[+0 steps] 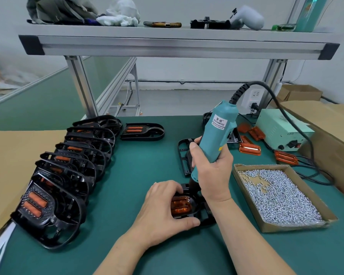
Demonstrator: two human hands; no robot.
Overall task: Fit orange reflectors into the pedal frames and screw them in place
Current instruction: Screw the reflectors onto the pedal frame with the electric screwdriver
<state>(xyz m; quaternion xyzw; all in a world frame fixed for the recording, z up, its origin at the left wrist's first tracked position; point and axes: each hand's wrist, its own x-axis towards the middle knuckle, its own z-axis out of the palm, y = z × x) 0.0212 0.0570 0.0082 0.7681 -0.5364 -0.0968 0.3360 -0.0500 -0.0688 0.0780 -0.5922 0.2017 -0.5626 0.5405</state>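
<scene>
1. The right hand (212, 173) is wrapped around the body of a teal electric screwdriver (216, 139), held nearly upright with its black coiled cable rising from the top end.
2. The screwdriver's dark nose points down at the far edge of a black plastic pedal frame (204, 217) lying flat on the green bench mat (139, 167), right in front of the person.
3. The left hand (163, 207) grips that frame, fingers curled over its far rim and thumb pressed on its near edge.
4. A translucent orange rectangular reflector (181, 206) sits inside the frame, between the left fingers and thumb.
5. To the left, a row of black pedal frames with orange reflectors fitted (54, 187) leans overlapping, one against the next; one more fitted frame (142, 131) lies flat behind the row.
6. Just right of the hands stands a shallow cardboard tray (298, 226) heaped with small silver screws (280, 195).
7. Loose orange reflectors (249, 148) lie scattered beyond the tray, near a pale green power supply box (280, 132).
8. An empty black frame (184, 153) lies partly hidden behind the right hand.
</scene>
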